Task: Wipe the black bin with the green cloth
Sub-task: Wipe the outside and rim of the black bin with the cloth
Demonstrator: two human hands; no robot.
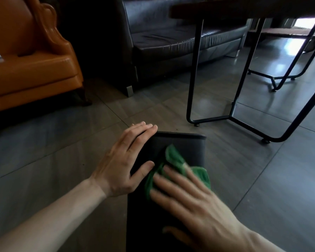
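The black bin [187,148] lies on its side on the tiled floor, low in the middle of the view, with a flat side facing up. My left hand [124,160] grips its left edge, fingers over the far corner and thumb on the top face. My right hand [193,202] lies flat on the crumpled green cloth [173,160] and presses it onto the bin's top face. The hand is motion-blurred. Part of the cloth sticks out beyond my fingertips, and the rest is hidden under my palm.
An orange armchair [31,70] stands at the left and a dark leather sofa [171,39] behind the bin. A table with black metal legs [193,88] stands close to the right. Grey floor tiles [53,151] surround the bin.
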